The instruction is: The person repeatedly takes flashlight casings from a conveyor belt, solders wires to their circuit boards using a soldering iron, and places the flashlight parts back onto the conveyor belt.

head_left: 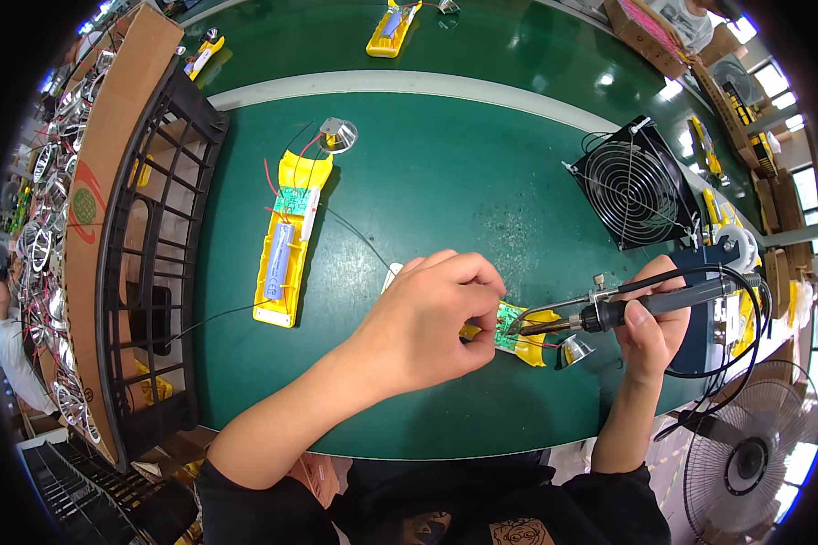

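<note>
My right hand [656, 329] grips a soldering iron [609, 315] with a thin metal solder-feed tube along it. Its tip reaches a green circuit board [507, 340] inside a yellow flashlight housing [531, 351]. A silvery reflector [575, 350] on wires lies at that housing's right end. My left hand [438, 318] is over the housing's left part, thumb and fingers pinched together; what they hold is hidden. Left of it, a second open yellow flashlight housing [265, 284] lies lengthwise with a blue battery cell [280, 262], a green board and loose wires; its reflector [340, 136] rests above.
A black plastic crate [159, 236] and a cardboard box [95, 218] heaped with reflectors stand on the left. A square black fan [632, 186] is at the right back, a larger round fan [745, 459] below right. More yellow housings [393, 32] lie beyond the pale strip.
</note>
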### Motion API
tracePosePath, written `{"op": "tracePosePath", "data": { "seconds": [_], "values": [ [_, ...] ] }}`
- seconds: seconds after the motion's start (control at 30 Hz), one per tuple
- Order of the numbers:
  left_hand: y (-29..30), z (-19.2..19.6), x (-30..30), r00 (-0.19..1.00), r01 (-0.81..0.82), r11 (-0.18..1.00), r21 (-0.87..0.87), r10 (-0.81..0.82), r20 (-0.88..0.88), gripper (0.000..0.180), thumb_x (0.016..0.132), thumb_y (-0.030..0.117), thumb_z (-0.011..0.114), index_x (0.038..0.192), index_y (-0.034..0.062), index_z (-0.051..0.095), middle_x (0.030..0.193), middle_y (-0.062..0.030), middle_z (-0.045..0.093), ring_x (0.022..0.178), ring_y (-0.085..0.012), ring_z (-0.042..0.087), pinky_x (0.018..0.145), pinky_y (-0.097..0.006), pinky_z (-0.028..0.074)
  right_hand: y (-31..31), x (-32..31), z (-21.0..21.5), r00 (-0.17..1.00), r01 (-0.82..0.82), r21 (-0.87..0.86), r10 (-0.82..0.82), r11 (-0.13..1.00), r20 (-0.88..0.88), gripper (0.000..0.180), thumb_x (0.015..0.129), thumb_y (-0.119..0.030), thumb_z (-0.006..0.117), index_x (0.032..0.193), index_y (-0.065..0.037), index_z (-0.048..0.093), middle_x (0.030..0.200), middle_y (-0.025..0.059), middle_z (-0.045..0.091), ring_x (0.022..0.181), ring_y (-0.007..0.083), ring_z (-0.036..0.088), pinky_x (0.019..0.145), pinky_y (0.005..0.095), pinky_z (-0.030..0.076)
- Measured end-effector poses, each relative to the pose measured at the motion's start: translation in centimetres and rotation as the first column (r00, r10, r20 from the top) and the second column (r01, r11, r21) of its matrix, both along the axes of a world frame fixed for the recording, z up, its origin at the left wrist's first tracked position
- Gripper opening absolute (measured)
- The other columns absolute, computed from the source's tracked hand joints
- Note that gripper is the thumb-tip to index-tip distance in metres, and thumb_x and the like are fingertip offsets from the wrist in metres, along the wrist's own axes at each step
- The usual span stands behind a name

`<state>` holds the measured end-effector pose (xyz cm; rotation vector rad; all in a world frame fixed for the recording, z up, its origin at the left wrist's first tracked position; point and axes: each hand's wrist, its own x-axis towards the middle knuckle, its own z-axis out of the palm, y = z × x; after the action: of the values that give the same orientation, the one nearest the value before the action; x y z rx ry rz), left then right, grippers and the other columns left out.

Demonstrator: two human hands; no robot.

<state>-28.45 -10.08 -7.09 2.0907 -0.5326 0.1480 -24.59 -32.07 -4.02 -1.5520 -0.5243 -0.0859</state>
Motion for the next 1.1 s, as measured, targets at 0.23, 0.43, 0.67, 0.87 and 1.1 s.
{"op": "tracePosePath", "data": {
  "seconds": [0.23,0.43,0.67,0.87,1.1],
  "values": [
    [-0.14,-0.09,-0.07,1.000,-0.026,1.000,-0.010,0.026,0.013,0.010,0.054,0.004,0.062,0.055,0.0058,0.053,0.078,-0.0028,0.057,0.065,-0.0185,0.053,0.063,-0.029,0.042,0.21,-0.06,0.13,0.998,0.018,-0.025,-0.020,1.000,-0.066,0.015,0.067,-0.006,0.056,0.072,0.001,0.043,0.070,0.0068,0.043,0.043,0.0050,0.037,0.039,0.0175,0.029],
    [-0.21,-0.02,-0.01,1.000,-0.023,1.000,-0.010,0.023,0.008,0.009,0.053,0.005,0.063,0.055,0.0058,0.054,0.078,-0.0029,0.057,0.065,-0.0189,0.053,0.063,-0.029,0.042,0.33,-0.09,0.26,0.995,0.022,-0.035,-0.025,0.999,-0.094,0.015,0.067,-0.006,0.055,0.072,0.001,0.043,0.069,0.0059,0.043,0.043,0.0048,0.037,0.039,0.0175,0.028],
    [-0.24,-0.18,-0.14,0.999,-0.035,0.999,-0.013,0.035,-0.004,0.010,0.053,0.005,0.062,0.054,0.0062,0.053,0.078,-0.0021,0.056,0.066,-0.0186,0.053,0.064,-0.029,0.042,0.25,0.01,0.18,0.997,0.008,-0.021,-0.010,1.000,-0.074,0.016,0.067,-0.008,0.056,0.073,0.002,0.044,0.068,0.0052,0.043,0.042,0.0048,0.037,0.038,0.0172,0.028],
    [-0.17,-0.13,-0.06,1.000,-0.023,1.000,-0.012,0.023,-0.020,0.010,0.053,0.005,0.062,0.054,0.0066,0.052,0.078,-0.0017,0.056,0.066,-0.0185,0.052,0.065,-0.029,0.041,0.43,-0.06,0.14,0.997,0.016,-0.043,-0.019,0.999,-0.073,0.017,0.067,-0.008,0.056,0.073,0.002,0.044,0.068,0.0049,0.042,0.042,0.0047,0.037,0.038,0.0172,0.028],
    [-0.20,0.02,-0.03,0.999,-0.019,1.000,-0.009,0.019,-0.027,0.010,0.053,0.004,0.062,0.054,0.0063,0.053,0.079,-0.0021,0.057,0.066,-0.0187,0.052,0.065,-0.029,0.041,0.28,0.02,0.20,0.998,0.020,-0.042,-0.022,0.999,-0.053,0.017,0.067,-0.008,0.056,0.073,0.002,0.044,0.068,0.0054,0.042,0.042,0.0046,0.037,0.038,0.0173,0.028]
  ]
}}
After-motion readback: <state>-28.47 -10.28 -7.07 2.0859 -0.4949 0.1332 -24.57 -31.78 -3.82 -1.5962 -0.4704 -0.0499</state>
